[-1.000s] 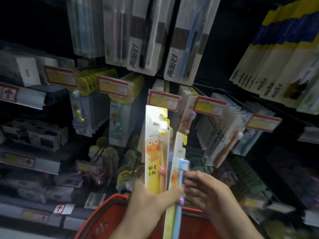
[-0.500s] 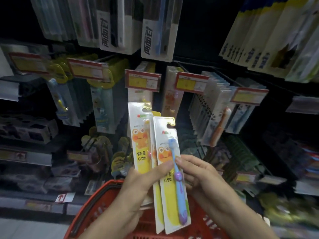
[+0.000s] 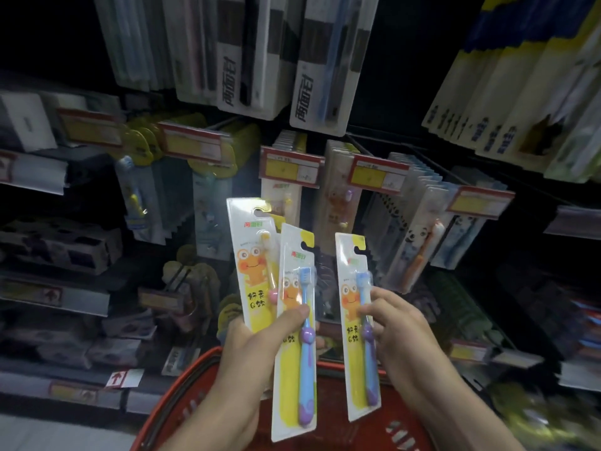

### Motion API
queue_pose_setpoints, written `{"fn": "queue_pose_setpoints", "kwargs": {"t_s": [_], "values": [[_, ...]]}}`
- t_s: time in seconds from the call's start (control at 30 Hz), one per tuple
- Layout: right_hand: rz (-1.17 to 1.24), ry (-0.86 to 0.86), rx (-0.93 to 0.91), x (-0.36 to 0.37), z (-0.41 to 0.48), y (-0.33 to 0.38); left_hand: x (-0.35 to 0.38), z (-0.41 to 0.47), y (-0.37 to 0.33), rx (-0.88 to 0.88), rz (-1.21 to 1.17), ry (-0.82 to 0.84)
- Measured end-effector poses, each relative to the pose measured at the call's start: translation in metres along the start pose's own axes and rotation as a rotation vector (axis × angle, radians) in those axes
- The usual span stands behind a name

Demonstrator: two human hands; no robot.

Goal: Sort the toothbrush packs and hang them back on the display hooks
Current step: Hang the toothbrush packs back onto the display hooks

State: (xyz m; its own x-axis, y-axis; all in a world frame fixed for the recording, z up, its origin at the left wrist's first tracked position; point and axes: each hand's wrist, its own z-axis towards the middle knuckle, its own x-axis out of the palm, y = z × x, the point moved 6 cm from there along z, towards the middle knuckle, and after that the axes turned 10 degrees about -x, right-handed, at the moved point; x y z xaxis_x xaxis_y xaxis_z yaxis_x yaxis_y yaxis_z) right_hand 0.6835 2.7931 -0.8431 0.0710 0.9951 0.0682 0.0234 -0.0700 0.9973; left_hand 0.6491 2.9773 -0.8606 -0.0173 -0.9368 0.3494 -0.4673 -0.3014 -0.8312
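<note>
My left hand [image 3: 260, 346] grips two children's toothbrush packs fanned upright: one with a yellow brush [image 3: 252, 262] behind, one with a blue and purple brush [image 3: 297, 323] in front. My right hand [image 3: 396, 327] pinches a third pack with a blue and purple brush [image 3: 356, 323], held apart to the right. All three have white and yellow cards with an orange frog. They are in front of the display hooks, where matching packs [image 3: 286, 196] hang behind a price tag [image 3: 291, 167].
A red shopping basket [image 3: 182, 405] sits below my hands. More rows of hanging packs fill the display: panda packs [image 3: 416, 242] at right, grey adult packs [image 3: 318, 60] above, yellow and blue packs [image 3: 507, 76] upper right. Boxed goods on shelves [image 3: 58, 245] stand at left.
My right hand has drawn one blue-brush pack out of the stack and moved it to the right. My left hand keeps the other two, now fanned apart.
</note>
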Motion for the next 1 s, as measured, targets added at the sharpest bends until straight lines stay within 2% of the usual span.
{"fn": "queue_pose_setpoints", "kwargs": {"t_s": [0.07, 0.13, 0.2, 0.27, 0.3, 0.37, 0.4, 0.47, 0.67, 0.83, 1.0], "values": [[-0.075, -0.015, -0.063, 0.005, 0.006, 0.005, -0.006, -0.012, -0.009, 0.069, -0.028, -0.133], [-0.115, -0.04, -0.138, 0.009, 0.016, 0.015, -0.02, -0.005, -0.008, 0.072, -0.099, -0.151], [-0.139, -0.06, -0.184, 0.014, 0.029, 0.027, -0.03, 0.008, 0.01, -0.002, -0.124, -0.069], [-0.183, -0.078, -0.208, 0.017, 0.044, 0.039, -0.03, 0.014, 0.009, 0.052, -0.186, 0.08], [-0.212, -0.091, -0.22, 0.019, 0.051, 0.046, -0.023, 0.001, -0.003, 0.062, -0.139, 0.115], [-0.254, -0.11, -0.236, 0.023, 0.066, 0.057, -0.025, -0.002, -0.015, 0.103, -0.086, -0.078], [-0.257, -0.115, -0.241, 0.025, 0.073, 0.062, -0.025, -0.012, -0.02, 0.12, -0.067, -0.123], [-0.258, -0.13, -0.248, 0.027, 0.085, 0.07, -0.025, -0.017, -0.022, 0.178, -0.043, -0.132], [-0.2, -0.186, -0.225, 0.033, 0.104, 0.07, -0.027, -0.015, -0.029, 0.206, -0.085, -0.1], [-0.077, -0.258, -0.19, 0.034, 0.113, 0.063, -0.022, 0.005, -0.015, 0.024, -0.152, -0.027], [-0.093, -0.267, -0.174, 0.032, 0.118, 0.055, -0.016, 0.018, -0.012, 0.041, -0.137, 0.044]]}}
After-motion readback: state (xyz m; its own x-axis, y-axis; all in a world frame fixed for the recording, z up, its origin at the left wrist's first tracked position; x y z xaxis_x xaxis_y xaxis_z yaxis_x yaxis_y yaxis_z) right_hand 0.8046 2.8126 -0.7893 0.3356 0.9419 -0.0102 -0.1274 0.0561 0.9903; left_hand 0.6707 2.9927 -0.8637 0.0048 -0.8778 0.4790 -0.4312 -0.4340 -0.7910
